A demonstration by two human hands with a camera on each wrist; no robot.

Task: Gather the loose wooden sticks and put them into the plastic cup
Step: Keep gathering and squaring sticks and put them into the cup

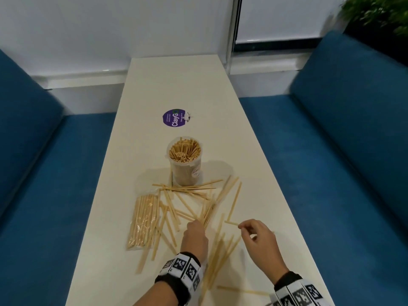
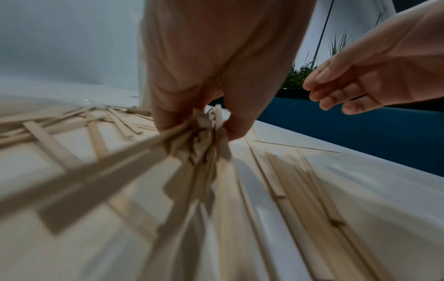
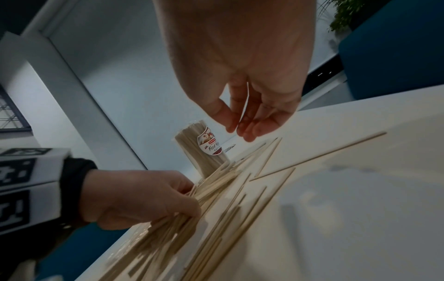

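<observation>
- The wooden sticks (image 1: 235, 198) are thin, flat, pale strips with square-cut ends, scattered crisscross over the near half of a smooth cream table (image 1: 154, 85).
- The plastic cup (image 1: 185, 161) is a clear, round, upright tub with a small label on its side, standing on the table just beyond the scatter; it is packed with sticks standing on end, their cut tips showing at the rim.
- A few sticks lie crosswise right at the cup's foot; most of the others run lengthwise along the table, fanning toward the cup.
- A flat clear packet of sticks (image 1: 144, 221) lies to the left of the scatter, its long side running along the table.
- The left hand (image 1: 195, 236) is clenched round a bundle of sticks (image 2: 192, 144); the bundle slopes down to the table and points ahead toward the cup.
- The right hand (image 1: 259, 238) hovers over the table with fingers curled; in the head view thumb and forefinger seem to pinch the end of a single stick (image 1: 231, 222) lying crosswise, but the wrist view does not confirm it, so I cannot tell.
- A round purple sticker (image 1: 174, 118) is stuck flat on the table beyond the cup.
- Blue upholstered benches (image 1: 331, 151) flank the table on both sides.
</observation>
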